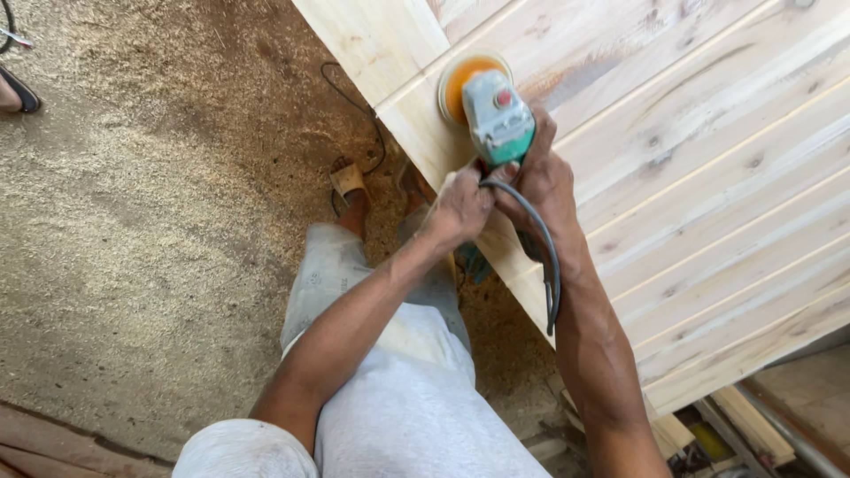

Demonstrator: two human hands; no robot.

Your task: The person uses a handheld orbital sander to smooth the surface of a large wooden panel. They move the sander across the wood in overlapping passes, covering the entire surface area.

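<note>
— What's happening at the bench?

— A worker bends over a pale plank panel (708, 177), left hand (460, 208) and right hand (542, 177) both wrapped tight round a green disc sander (496, 115). Its orange pad (458, 81) sits flat near the panel's left edge.

— Much done?

— Hard to judge. Sawdust (133, 221) blankets the floor, yet most boards look rough-grained, so I'd say plenty remains.

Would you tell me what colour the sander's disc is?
Orange, seen in the head view: the disc.
</note>
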